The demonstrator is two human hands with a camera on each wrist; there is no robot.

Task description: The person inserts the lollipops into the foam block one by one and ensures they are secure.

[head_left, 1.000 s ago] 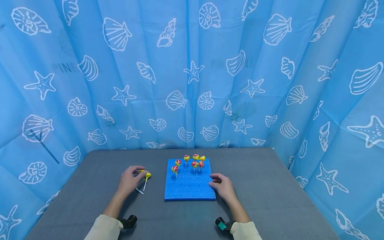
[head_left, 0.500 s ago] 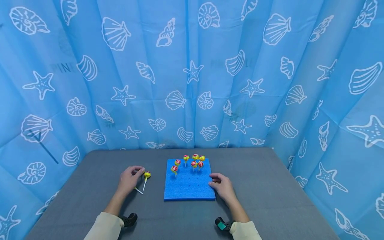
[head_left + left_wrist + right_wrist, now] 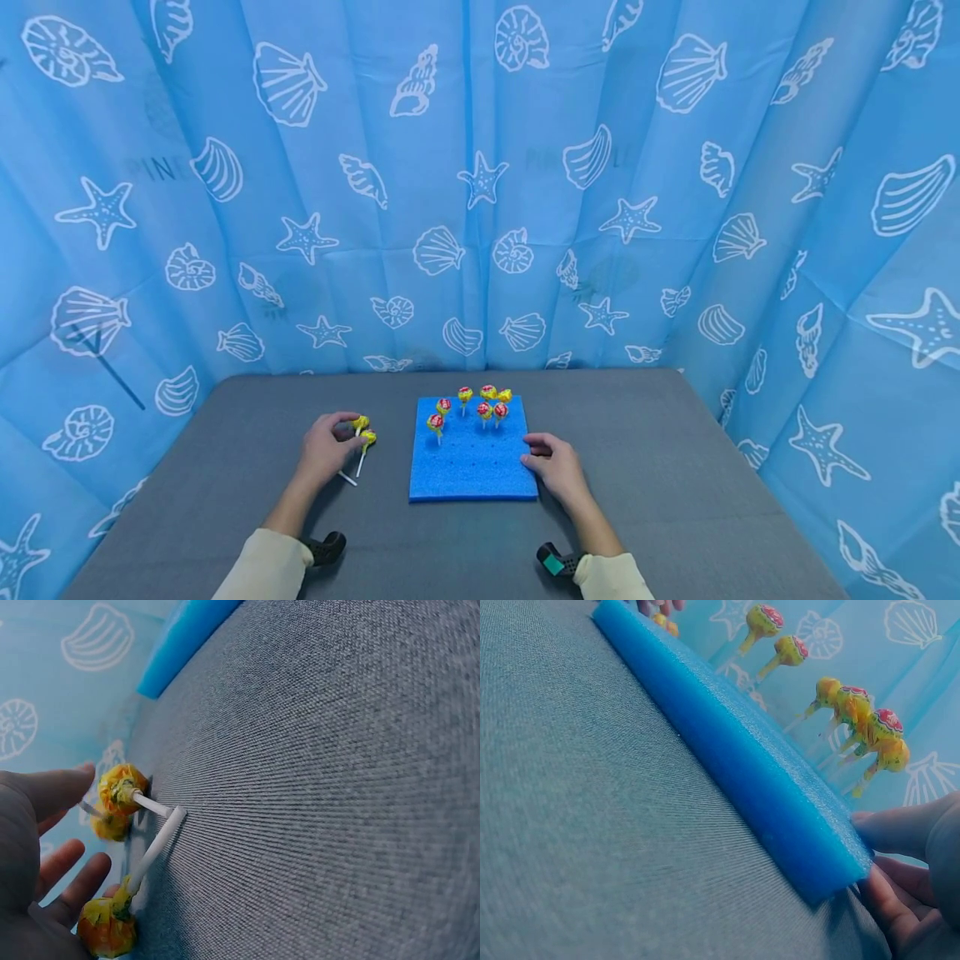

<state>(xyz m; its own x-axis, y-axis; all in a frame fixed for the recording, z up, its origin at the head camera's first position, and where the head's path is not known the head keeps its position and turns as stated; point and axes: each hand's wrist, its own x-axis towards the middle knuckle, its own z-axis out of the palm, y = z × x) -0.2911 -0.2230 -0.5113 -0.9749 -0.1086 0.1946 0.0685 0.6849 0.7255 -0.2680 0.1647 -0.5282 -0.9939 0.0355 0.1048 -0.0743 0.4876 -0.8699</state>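
Note:
Several wrapped lollipops lie left of the blue foam board. My left hand is over them, thumb and forefinger apart around the yellow heads of a far lollipop and a nearer lollipop. In the left wrist view, the fingers are loosely spread. A third lollipop lies under the palm, its white stick pointing away from the hand. I see no firm grip on any of them. My right hand holds the foam board's right edge, thumb on top and fingers against the side.
Several lollipops, one of them at the left, stand upright in the board's back half. Small holes dot its front half. A grey cloth-covered table lies beneath, and a blue shell-print curtain hangs behind and along the sides.
My left thumb and forefinger closed together, hiding the far lollipop's head, then spread apart so it shows again. The right hand and the board have stayed in place.

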